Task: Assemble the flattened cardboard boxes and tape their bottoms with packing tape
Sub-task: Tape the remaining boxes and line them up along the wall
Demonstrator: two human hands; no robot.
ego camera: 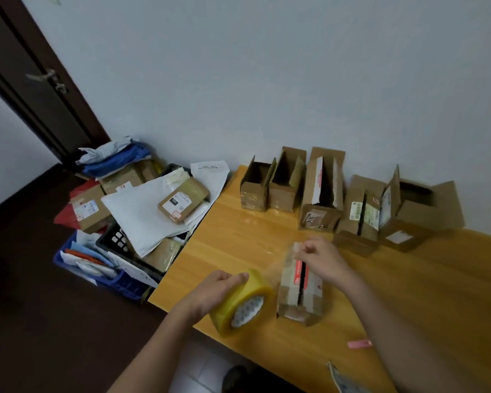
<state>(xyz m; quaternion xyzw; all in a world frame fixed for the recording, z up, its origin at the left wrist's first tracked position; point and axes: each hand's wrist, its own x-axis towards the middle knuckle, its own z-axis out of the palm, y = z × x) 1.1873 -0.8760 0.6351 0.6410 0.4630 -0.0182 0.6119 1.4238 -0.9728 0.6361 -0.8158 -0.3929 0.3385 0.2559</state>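
Note:
A small cardboard box (298,290) lies bottom-up on the wooden table (408,279), its two flaps meeting along a dark seam. My left hand (219,287) grips a yellow roll of packing tape (243,302) just left of the box. A clear strip of tape (278,263) stretches from the roll toward the box's far end. There my right hand (322,258) pinches the strip's free end, its fingers curled and blurred by motion.
Several assembled open-topped boxes (321,191) stand in a row along the wall at the table's back. Left of the table, crates (116,242) on the floor hold parcels and white mailers. A pink object (359,344) lies near the front edge.

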